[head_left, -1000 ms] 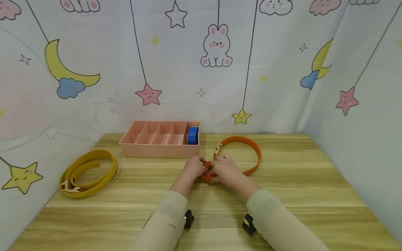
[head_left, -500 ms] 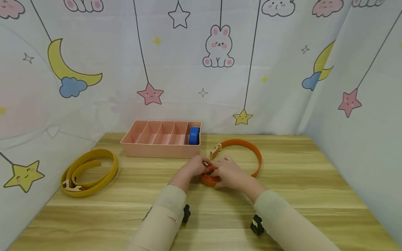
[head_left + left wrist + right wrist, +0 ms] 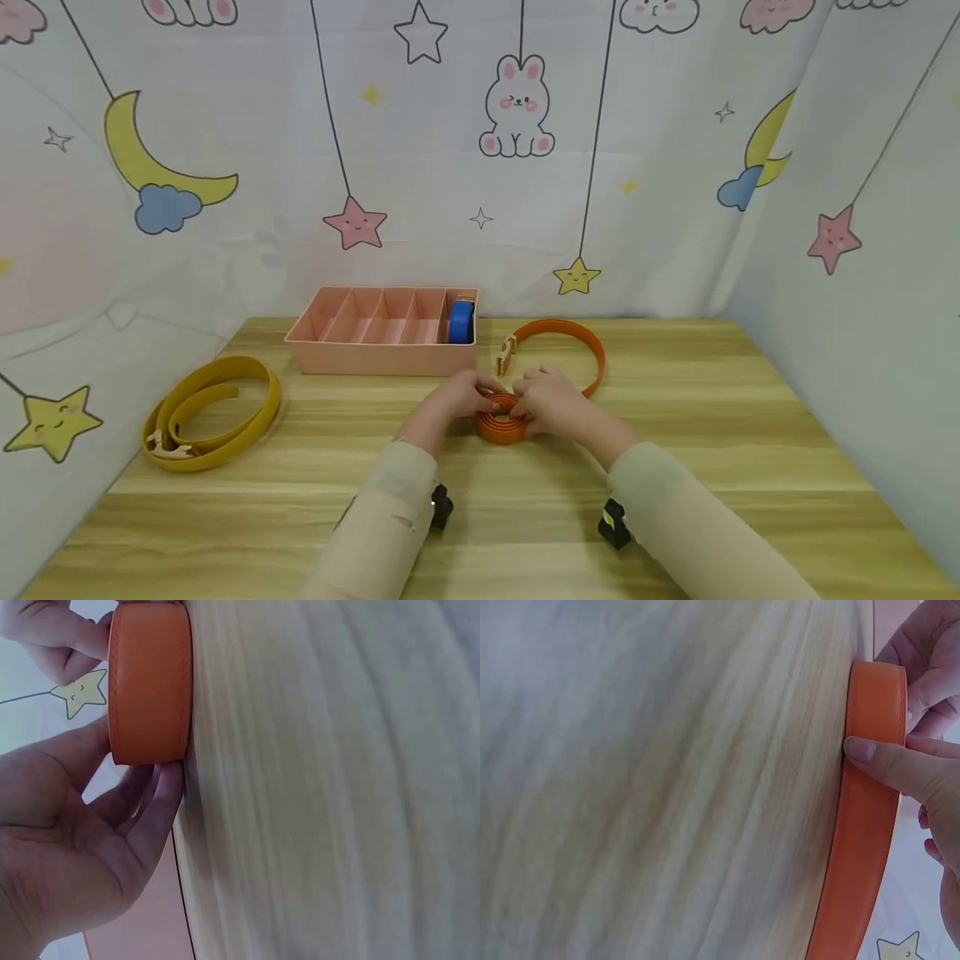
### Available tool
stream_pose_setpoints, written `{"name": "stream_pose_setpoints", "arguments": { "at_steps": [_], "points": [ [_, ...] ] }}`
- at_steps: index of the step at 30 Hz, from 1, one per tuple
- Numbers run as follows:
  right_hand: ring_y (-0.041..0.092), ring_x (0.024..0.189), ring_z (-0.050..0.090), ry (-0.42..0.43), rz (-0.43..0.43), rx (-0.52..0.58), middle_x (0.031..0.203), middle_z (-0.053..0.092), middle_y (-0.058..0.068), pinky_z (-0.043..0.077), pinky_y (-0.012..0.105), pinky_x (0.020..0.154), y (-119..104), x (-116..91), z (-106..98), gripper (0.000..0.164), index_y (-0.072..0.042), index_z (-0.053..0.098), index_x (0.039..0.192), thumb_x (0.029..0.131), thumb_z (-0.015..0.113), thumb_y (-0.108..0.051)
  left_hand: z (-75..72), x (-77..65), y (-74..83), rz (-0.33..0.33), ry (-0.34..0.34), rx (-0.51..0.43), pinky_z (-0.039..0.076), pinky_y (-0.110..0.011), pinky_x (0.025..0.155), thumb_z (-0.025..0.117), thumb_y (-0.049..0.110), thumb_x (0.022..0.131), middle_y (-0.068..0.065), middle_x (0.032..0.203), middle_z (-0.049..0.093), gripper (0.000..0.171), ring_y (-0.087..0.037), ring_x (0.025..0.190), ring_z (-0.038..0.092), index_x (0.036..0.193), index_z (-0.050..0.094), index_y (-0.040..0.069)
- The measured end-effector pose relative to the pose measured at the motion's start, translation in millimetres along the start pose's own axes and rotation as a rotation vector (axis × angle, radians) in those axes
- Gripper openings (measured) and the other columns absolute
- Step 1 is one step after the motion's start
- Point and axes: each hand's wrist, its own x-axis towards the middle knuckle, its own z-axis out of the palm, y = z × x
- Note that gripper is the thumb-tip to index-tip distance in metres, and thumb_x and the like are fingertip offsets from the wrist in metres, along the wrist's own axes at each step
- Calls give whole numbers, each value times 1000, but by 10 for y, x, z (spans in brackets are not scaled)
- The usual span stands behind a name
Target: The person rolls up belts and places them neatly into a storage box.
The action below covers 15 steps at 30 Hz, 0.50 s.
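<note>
An orange belt point(image 3: 501, 432), partly rolled into a spiral coil, stands on its edge at the middle of the table. My left hand point(image 3: 456, 398) holds the coil's left side, its fingers curved against the outer turn. From the right, my right hand point(image 3: 557, 405) pinches the strap, its thumb point(image 3: 862, 749) across the outer face in the right wrist view. The belt's unrolled length loops behind the right hand and ends in a gold buckle point(image 3: 506, 355). Smooth stitched orange leather point(image 3: 150, 682) faces the left wrist view. The right hand hides part of the strap.
A pink divided box point(image 3: 382, 358) stands behind the left hand, with a rolled blue belt point(image 3: 461, 322) in its rightmost compartment. A loosely looped yellow belt point(image 3: 212, 450) with a gold buckle lies at the left. Patterned cloth hangs along the table's back edge.
The loose orange loop has shifted left and grown smaller, and its buckle has swung toward the box. The right hand has moved slightly right around the coil.
</note>
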Motion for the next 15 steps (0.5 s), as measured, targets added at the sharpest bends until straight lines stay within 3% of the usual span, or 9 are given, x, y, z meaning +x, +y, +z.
{"name": "stream_pose_setpoints", "arguments": {
  "at_steps": [7,11,15],
  "points": [
    [14,73,41,-33,56,21,76,49,-10,24,30,66,-58,90,15,26,-22,80,86,66,86,-37,49,22,24,-108,136,6,49,-29,75,77,9,83,-9,100,67,23,-19,86,56,104,73,2],
    [13,75,43,-74,136,60,81,55,-10,27,30,68,-117,175,51,27,-20,81,89,69,86,-37,66,-3,55,-148,193,16,48,-29,71,77,8,80,-10,99,64,26,-21,83,55,104,72,1],
    [14,77,45,-84,244,96,85,61,-9,30,32,71,-180,243,81,23,-20,79,80,70,86,-39,69,-29,71,-183,245,37,46,-30,67,79,10,78,-10,93,63,26,-22,79,54,99,69,-1]
  ]
}}
